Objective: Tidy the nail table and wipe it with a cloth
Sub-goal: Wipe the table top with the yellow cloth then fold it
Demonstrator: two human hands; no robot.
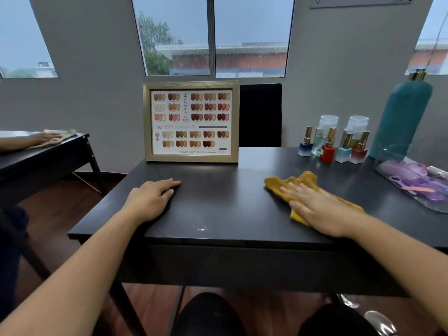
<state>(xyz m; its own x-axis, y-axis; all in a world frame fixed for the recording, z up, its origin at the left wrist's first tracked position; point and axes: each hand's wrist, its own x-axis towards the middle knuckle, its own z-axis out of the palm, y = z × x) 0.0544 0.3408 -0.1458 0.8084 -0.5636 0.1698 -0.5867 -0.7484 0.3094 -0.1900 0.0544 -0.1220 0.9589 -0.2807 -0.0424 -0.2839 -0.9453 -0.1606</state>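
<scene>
Two hands are flat on the dark counter (pixel 218 204) right now, and this is wiping time. The right hand (pixel 317 209) is spread open, palm down on the mustard-yellow cloth (pixel 303 181), pressing it against the right half of the top rather than gripping it; the left hand (pixel 152 198) lies open and empty on bare surface near the left edge, bracing. Tidying looks largely done: the nail polish bottles (pixel 334 147) stand in a row at the back right, two clear pump bottles (pixel 323 134) behind them, a tall teal bottle (pixel 402 120) beside, and a clear tray of purple tools (pixel 412 180) at the far right. Here is the danger, though. A wide sweep to the right or toward the back would likely run the cloth into the tray or clip those narrow, top-heavy bottles, and one falling could take its neighbours with it. The framed colour chart (pixel 191 122) stands upright at the back centre, and a push from the cloth at its base could tip it over. With only a flat palm on the fabric, the cloth may also bunch and slip out.
</scene>
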